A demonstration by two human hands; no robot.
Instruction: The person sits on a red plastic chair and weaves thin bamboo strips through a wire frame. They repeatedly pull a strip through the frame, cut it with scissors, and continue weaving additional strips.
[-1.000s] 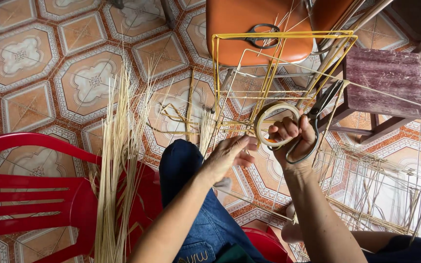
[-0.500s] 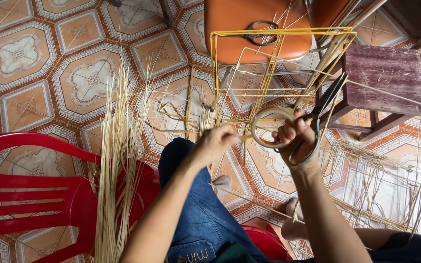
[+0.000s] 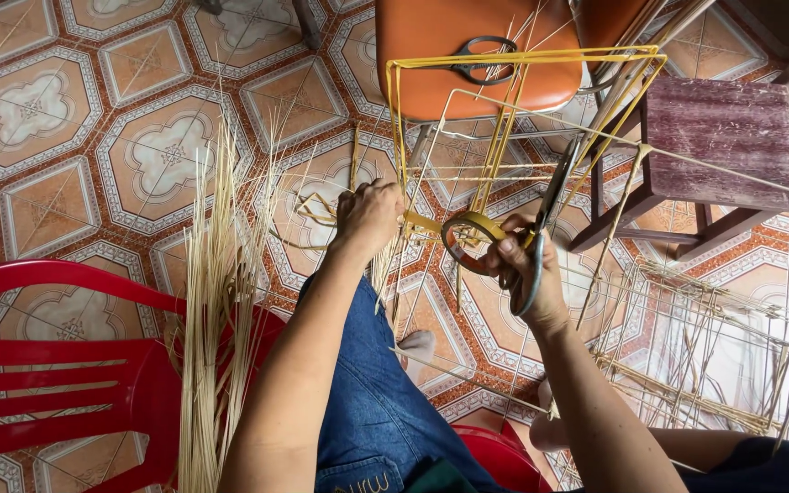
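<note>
Patterned floor tiles [image 3: 38, 100] in orange and cream spread under me, seen straight down past my blue-jeaned knee [image 3: 367, 393].

At the centre, my right hand [image 3: 518, 274] holds a roll of yellow tape [image 3: 468, 239], fingers clamped on its ring, with a pair of grey scissors [image 3: 541, 228] hooked in the same hand, their blades pointing to one o'clock. A strip of tape runs from the roll toward nine o'clock to my left hand [image 3: 367, 215], whose fingers are closed tight on the strip and some thin reeds. The roll is a flat ring, hollow in the middle, its yellow edge facing me.

Just past the roll, at twelve o'clock, stands a yellow-wrapped wire frame [image 3: 513, 64], its bars crossing between my hands and the orange chair seat [image 3: 449, 36] beyond, where a second pair of scissors [image 3: 481, 57] lies. At two o'clock is a purple wooden stool [image 3: 723, 137]. At four o'clock, a bare wire basket frame [image 3: 714, 365] lies with reeds inside. At eight o'clock, a bundle of pale reeds [image 3: 216, 301] leans over a red plastic chair [image 3: 47, 365].
</note>
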